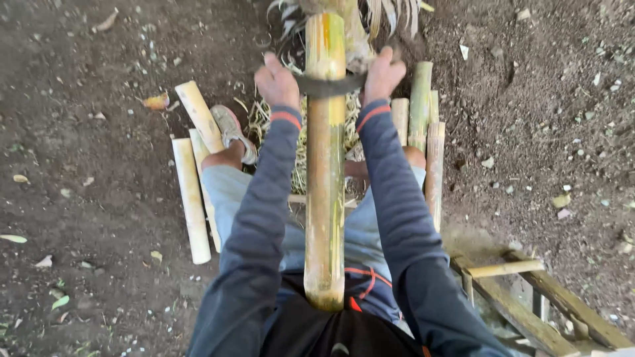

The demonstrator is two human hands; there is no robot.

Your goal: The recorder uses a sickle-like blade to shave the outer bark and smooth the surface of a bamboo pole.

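Dark bare soil [99, 218] with small stones and dry leaves lies under you. You sit with a long bamboo pole [325, 172] between your knees, its near end against your belly. Your left hand [276, 80] and your right hand [382, 74] are each closed on one end of a dark curved blade [329, 85], which lies across the pole near its far end. Cut bamboo pieces [192, 198] lie beside your left leg, and more bamboo sticks [423, 125] lie beside your right leg.
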